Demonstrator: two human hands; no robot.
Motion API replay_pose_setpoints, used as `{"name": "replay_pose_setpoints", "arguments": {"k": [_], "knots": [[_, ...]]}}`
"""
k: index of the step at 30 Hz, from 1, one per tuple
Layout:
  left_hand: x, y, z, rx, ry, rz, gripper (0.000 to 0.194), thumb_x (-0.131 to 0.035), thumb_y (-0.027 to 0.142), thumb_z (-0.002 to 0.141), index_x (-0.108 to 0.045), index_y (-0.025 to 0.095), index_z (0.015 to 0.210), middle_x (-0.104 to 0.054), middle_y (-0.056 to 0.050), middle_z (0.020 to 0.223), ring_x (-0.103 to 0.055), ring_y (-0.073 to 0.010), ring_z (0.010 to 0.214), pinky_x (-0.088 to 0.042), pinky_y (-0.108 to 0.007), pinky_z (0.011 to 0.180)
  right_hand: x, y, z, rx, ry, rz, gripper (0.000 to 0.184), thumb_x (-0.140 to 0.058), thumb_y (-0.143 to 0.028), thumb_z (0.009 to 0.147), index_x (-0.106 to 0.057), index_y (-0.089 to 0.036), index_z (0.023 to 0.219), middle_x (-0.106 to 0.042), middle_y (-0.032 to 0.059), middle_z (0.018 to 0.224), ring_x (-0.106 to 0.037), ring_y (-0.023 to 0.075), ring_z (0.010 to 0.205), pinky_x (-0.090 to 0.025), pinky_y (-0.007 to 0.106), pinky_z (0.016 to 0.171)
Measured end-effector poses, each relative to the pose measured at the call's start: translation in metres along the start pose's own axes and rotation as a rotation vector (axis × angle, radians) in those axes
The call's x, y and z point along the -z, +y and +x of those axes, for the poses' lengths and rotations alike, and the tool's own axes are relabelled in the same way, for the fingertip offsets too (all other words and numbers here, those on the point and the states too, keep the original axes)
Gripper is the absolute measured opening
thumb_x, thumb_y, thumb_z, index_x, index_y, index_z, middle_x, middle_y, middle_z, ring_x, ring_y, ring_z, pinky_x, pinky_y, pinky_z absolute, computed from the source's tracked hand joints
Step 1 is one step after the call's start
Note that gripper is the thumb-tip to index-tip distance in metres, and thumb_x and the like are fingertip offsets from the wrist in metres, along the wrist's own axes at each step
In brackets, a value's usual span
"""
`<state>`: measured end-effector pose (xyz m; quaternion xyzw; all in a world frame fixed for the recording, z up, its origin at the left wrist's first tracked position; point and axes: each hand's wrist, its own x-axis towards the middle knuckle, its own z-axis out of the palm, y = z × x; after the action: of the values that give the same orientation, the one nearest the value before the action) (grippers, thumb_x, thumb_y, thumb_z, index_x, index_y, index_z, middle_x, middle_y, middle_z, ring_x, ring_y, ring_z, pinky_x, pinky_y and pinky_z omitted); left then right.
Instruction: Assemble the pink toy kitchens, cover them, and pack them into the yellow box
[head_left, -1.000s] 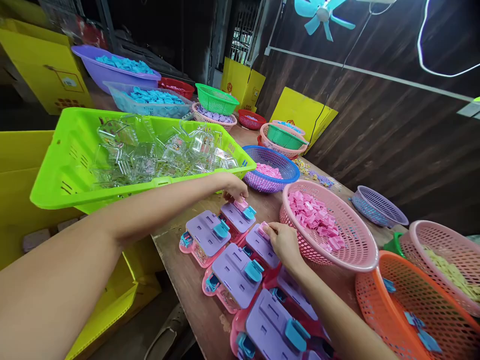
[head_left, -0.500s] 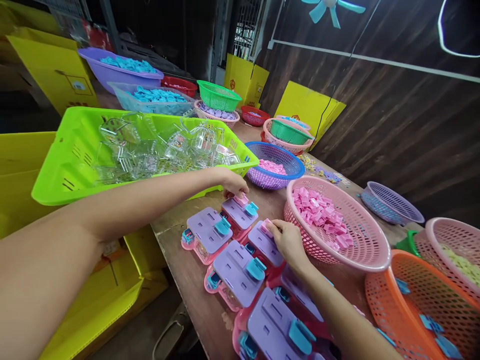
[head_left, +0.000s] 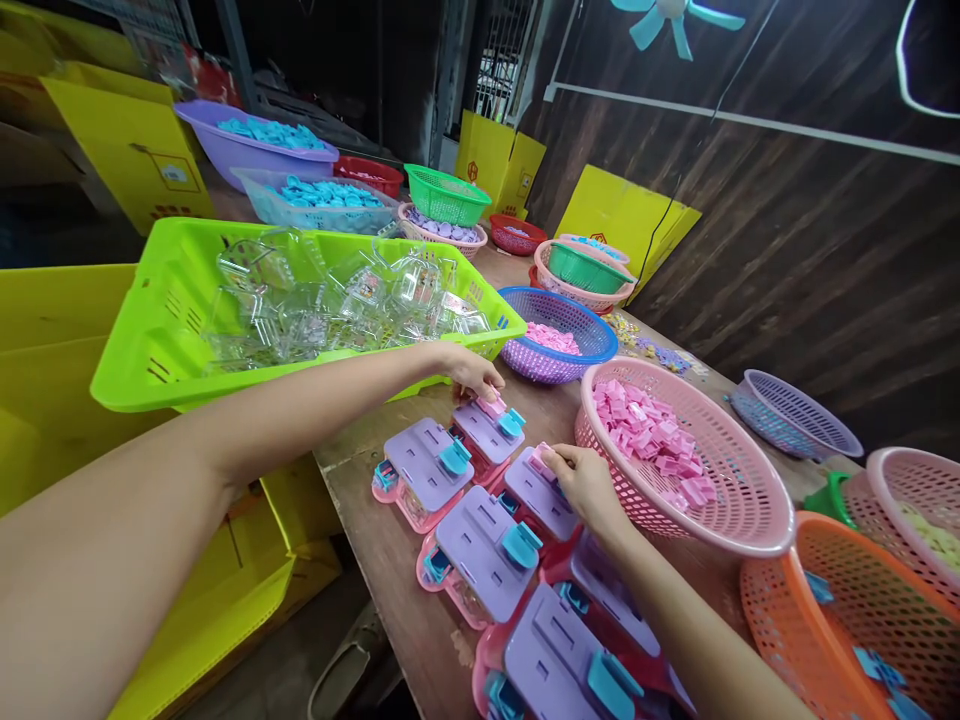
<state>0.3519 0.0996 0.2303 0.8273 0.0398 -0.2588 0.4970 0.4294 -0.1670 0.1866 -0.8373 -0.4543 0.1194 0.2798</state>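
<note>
Several toy units with purple tops, pink bases and blue clips lie on the wooden table (head_left: 375, 480). My left hand (head_left: 474, 372) reaches across and pinches a small pink piece (head_left: 493, 405) against the far unit (head_left: 487, 432). My right hand (head_left: 586, 482) presses another pink piece (head_left: 541, 461) onto the corner of a nearer unit (head_left: 536, 492), fingers closed on it. A pink basket (head_left: 739, 510) full of small pink pieces stands just right of my right hand. More units (head_left: 429, 472) (head_left: 484, 545) (head_left: 559, 660) lie closer to me.
A green crate (head_left: 150, 340) of clear plastic shells sits left of the units. A blue-rimmed purple basket (head_left: 559, 335) of pink parts is behind. An orange basket (head_left: 840, 620) with blue clips and more baskets stand to the right. Yellow cartons (head_left: 45, 400) are at left; a dark wooden wall is at right.
The view has drifted slightly. Both hands stay at the same two units, pressing the pink pieces; no clear movement otherwise.
</note>
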Motion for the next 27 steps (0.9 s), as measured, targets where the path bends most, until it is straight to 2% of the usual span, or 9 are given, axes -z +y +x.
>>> {"name": "replay_pose_setpoints", "arguments": {"k": [3,8,14,16,20,27], "knots": [[0.001,0.003,-0.002,-0.056,-0.048,0.111,0.026,-0.064,0.040,0.070,-0.050,0.018,0.069,-0.050,0.003,0.055,-0.053,-0.0129,0.050,-0.043,-0.023,0.050,-0.001,-0.001,-0.001,-0.003,0.011,0.012,0.038,-0.042,-0.042,0.085,-0.069,-0.017,0.076,-0.062,0.0010,0.064,-0.052,0.0144,0.058,-0.032,0.023,0.054],[0.000,0.004,0.002,-0.078,-0.011,0.199,0.026,-0.061,0.039,0.070,-0.046,0.019,0.068,-0.049,0.004,0.056,-0.054,-0.0137,0.052,-0.045,-0.025,0.052,0.000,-0.003,-0.004,0.006,0.024,0.021,0.036,-0.042,-0.040,0.085,-0.069,-0.017,0.078,-0.063,0.0005,0.065,-0.053,0.0141,0.060,-0.033,0.023,0.055],[0.000,-0.003,0.007,0.033,-0.082,0.027,0.030,-0.064,0.042,0.066,-0.046,0.020,0.076,-0.050,0.004,0.058,-0.055,-0.0150,0.052,-0.048,-0.029,0.055,0.002,-0.003,-0.001,0.009,0.005,-0.032,0.037,-0.041,-0.042,0.086,-0.070,-0.018,0.079,-0.064,0.0013,0.065,-0.054,0.0144,0.060,-0.033,0.023,0.054],[-0.003,-0.005,0.006,0.022,-0.054,0.013,0.031,-0.064,0.043,0.066,-0.047,0.020,0.077,-0.050,0.004,0.059,-0.054,-0.0146,0.052,-0.048,-0.029,0.056,0.002,-0.002,0.000,0.005,-0.007,-0.066,0.037,-0.041,-0.041,0.085,-0.070,-0.018,0.080,-0.064,0.0020,0.064,-0.053,0.0143,0.058,-0.032,0.023,0.053],[-0.008,-0.008,0.003,0.018,0.015,0.069,0.031,-0.059,0.046,0.069,-0.050,0.021,0.083,-0.051,0.003,0.060,-0.055,-0.0148,0.054,-0.048,-0.029,0.057,0.002,-0.003,0.000,0.014,0.010,-0.137,0.036,-0.041,-0.040,0.085,-0.068,-0.019,0.075,-0.062,0.0023,0.061,-0.051,0.0136,0.056,-0.029,0.023,0.053],[-0.008,0.006,0.006,0.148,0.026,0.239,0.021,-0.059,0.037,0.071,-0.055,0.020,0.083,-0.046,0.004,0.050,-0.051,-0.0134,0.046,-0.047,-0.027,0.053,0.002,-0.005,0.000,0.003,0.017,-0.193,0.036,-0.040,-0.040,0.085,-0.062,-0.020,0.063,-0.057,0.0011,0.056,-0.046,0.0128,0.054,-0.027,0.023,0.052]]}}
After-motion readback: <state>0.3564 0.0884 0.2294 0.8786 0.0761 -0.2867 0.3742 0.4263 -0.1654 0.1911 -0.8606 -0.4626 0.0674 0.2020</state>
